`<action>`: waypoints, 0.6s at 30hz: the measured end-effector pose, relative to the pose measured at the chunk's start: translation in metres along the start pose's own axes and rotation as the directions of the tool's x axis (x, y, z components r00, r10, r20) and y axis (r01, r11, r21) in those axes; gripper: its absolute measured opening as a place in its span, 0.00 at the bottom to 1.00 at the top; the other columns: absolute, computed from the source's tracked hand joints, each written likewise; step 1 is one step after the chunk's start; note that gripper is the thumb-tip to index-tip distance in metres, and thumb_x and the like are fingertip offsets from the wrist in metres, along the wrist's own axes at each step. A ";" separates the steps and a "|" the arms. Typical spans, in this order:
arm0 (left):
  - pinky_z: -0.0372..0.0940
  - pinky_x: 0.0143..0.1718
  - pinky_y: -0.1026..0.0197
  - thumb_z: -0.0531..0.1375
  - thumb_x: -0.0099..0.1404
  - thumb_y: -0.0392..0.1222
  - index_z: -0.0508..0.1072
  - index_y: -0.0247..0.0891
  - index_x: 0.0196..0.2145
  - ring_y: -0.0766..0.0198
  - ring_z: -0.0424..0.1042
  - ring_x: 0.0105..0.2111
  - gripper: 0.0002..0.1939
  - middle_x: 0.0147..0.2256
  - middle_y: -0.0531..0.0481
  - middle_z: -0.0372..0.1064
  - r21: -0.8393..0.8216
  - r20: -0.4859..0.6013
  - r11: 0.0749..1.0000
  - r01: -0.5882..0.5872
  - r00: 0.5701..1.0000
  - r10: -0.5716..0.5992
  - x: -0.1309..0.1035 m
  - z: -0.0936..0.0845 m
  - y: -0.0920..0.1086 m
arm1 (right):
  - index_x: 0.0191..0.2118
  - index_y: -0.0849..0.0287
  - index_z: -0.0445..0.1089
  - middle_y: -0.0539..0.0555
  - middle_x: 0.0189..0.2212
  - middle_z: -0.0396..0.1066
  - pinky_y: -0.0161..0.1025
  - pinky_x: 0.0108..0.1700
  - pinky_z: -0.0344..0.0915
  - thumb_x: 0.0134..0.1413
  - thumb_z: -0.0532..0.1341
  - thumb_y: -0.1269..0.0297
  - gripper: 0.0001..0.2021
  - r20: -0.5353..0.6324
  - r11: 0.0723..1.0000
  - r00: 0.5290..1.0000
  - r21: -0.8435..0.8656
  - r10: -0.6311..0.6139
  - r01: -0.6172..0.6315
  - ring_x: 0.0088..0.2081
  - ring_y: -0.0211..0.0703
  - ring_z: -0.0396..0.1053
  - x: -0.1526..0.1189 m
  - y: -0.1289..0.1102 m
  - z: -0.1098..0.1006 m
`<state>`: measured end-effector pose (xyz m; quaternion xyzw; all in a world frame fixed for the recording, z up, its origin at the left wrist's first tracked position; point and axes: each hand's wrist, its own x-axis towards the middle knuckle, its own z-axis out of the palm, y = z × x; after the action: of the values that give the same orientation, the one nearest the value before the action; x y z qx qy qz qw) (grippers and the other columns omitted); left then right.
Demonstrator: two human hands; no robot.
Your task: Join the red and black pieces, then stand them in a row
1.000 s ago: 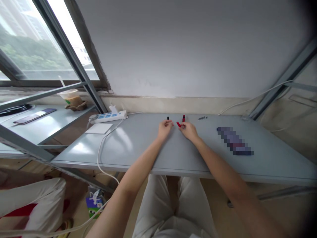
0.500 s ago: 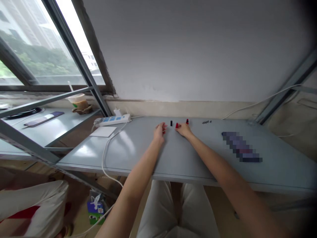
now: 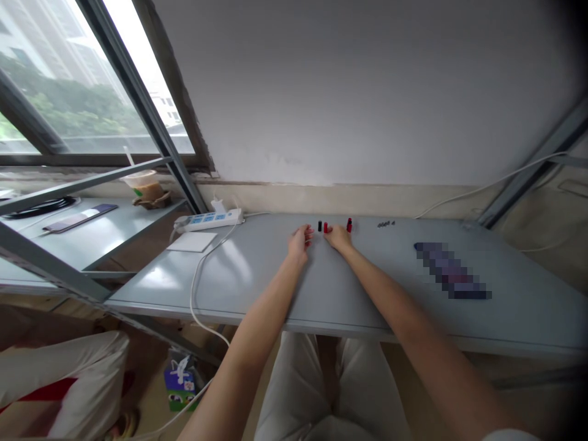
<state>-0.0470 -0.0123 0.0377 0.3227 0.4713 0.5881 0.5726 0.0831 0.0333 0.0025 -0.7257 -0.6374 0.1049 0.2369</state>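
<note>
My right hand [image 3: 339, 237] has its fingers closed on a small red cylinder [image 3: 326, 227] that stands on the grey desk. Just left of it, a small black cylinder [image 3: 320, 226] stands upright, with a narrow gap between the two. Left of the black one rests my left hand [image 3: 301, 240], its fingers loosely curled and apart, with nothing visible in them. Behind my right hand are more small red and dark pieces [image 3: 350, 225], partly covered by it. Several tiny dark pieces [image 3: 386, 224] lie in a row farther right.
A white power strip [image 3: 209, 220] and a flat white box [image 3: 192, 242] are on the desk's left side, with a white cable [image 3: 193, 288] running over the front edge. A pixelated dark object [image 3: 452, 272] lies right. Left, a drink cup [image 3: 146, 185] stands beyond a metal frame.
My right hand has shifted the red cylinder left and slightly back, closer to the black cylinder. My left hand stays about where it was beside the black one.
</note>
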 end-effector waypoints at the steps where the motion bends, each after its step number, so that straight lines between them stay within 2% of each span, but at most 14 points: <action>1: 0.55 0.23 0.68 0.56 0.57 0.38 0.68 0.35 0.28 0.73 0.61 0.21 0.04 0.26 0.49 0.66 0.066 0.001 0.996 -0.066 0.998 0.066 -0.001 0.001 0.000 | 0.35 0.57 0.72 0.58 0.38 0.72 0.40 0.42 0.60 0.48 0.59 0.58 0.11 -0.009 1.000 1.000 -0.001 -0.023 0.023 0.42 0.48 0.68 -0.002 0.002 -0.001; 3: 0.57 0.27 0.67 0.55 0.58 0.39 0.68 0.35 0.27 0.71 0.62 0.23 0.06 0.25 0.49 0.66 0.223 0.034 0.944 -0.242 0.970 0.240 -0.003 0.003 0.000 | 0.36 0.57 0.72 0.58 0.39 0.72 0.41 0.42 0.60 0.47 0.60 0.59 0.11 -0.020 0.998 0.998 -0.005 -0.063 0.063 0.42 0.48 0.68 -0.009 0.010 -0.007; 5: 0.59 0.31 0.65 0.55 0.59 0.41 0.69 0.36 0.28 0.68 0.64 0.26 0.07 0.25 0.49 0.67 0.374 0.143 0.834 -0.406 0.913 0.381 -0.007 0.008 -0.003 | 0.36 0.57 0.72 0.58 0.37 0.72 0.40 0.40 0.61 0.48 0.59 0.61 0.10 -0.035 0.996 0.995 -0.003 -0.090 0.090 0.40 0.47 0.69 -0.017 0.024 -0.018; 6: 0.59 0.33 0.64 0.55 0.59 0.42 0.69 0.36 0.29 0.67 0.65 0.27 0.07 0.25 0.49 0.67 0.435 0.222 0.767 -0.472 0.882 0.416 -0.010 0.011 -0.006 | 0.37 0.57 0.72 0.57 0.36 0.73 0.39 0.39 0.61 0.48 0.59 0.62 0.10 -0.041 0.994 0.993 0.006 -0.112 0.113 0.38 0.46 0.69 -0.021 0.032 -0.024; 9: 0.59 0.37 0.62 0.59 0.55 0.41 0.71 0.37 0.37 0.63 0.67 0.30 0.11 0.28 0.47 0.69 0.531 0.500 0.574 -0.623 0.777 0.382 -0.019 0.024 -0.017 | 0.35 0.58 0.72 0.57 0.32 0.73 0.38 0.37 0.61 0.50 0.58 0.63 0.09 -0.020 0.992 0.992 0.001 -0.126 0.126 0.35 0.44 0.69 -0.033 0.058 -0.043; 11: 0.59 0.39 0.61 0.62 0.52 0.39 0.68 0.39 0.47 0.59 0.68 0.33 0.22 0.31 0.46 0.70 0.547 0.621 0.485 -0.682 0.719 0.312 -0.023 0.035 -0.026 | 0.38 0.59 0.72 0.57 0.34 0.73 0.38 0.39 0.61 0.51 0.56 0.64 0.10 -0.028 0.989 0.989 -0.025 -0.145 0.144 0.37 0.44 0.69 -0.039 0.073 -0.052; 12: 0.59 0.41 0.60 0.62 0.51 0.37 0.65 0.39 0.51 0.57 0.69 0.35 0.28 0.33 0.45 0.70 0.562 0.650 0.448 -0.695 0.706 0.281 -0.023 0.042 -0.030 | 0.40 0.59 0.71 0.58 0.36 0.72 0.38 0.40 0.61 0.51 0.56 0.63 0.11 -0.036 0.986 0.986 -0.051 -0.160 0.158 0.39 0.45 0.68 -0.041 0.078 -0.055; 14: 0.59 0.42 0.58 0.62 0.51 0.36 0.57 0.37 0.57 0.53 0.69 0.38 0.35 0.37 0.41 0.70 0.621 0.653 0.376 -0.688 0.719 0.238 -0.021 0.054 -0.037 | 0.44 0.59 0.70 0.59 0.42 0.70 0.40 0.44 0.60 0.51 0.57 0.63 0.14 -0.043 0.976 0.982 -0.118 -0.187 0.180 0.45 0.48 0.66 -0.045 0.085 -0.059; 18: 0.59 0.43 0.54 0.58 0.55 0.34 0.47 0.36 0.61 0.50 0.69 0.41 0.38 0.43 0.34 0.67 0.749 0.581 0.254 -0.612 0.791 0.193 -0.009 0.075 -0.047 | 0.48 0.59 0.67 0.61 0.48 0.65 0.46 0.48 0.58 0.52 0.56 0.62 0.17 0.016 0.954 0.980 -0.225 -0.201 0.199 0.51 0.53 0.61 -0.050 0.085 -0.060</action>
<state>0.0406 -0.0123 0.0221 0.7990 0.4935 0.2809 0.1976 0.1759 -0.0345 0.0063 -0.6800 -0.7144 0.0048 0.1646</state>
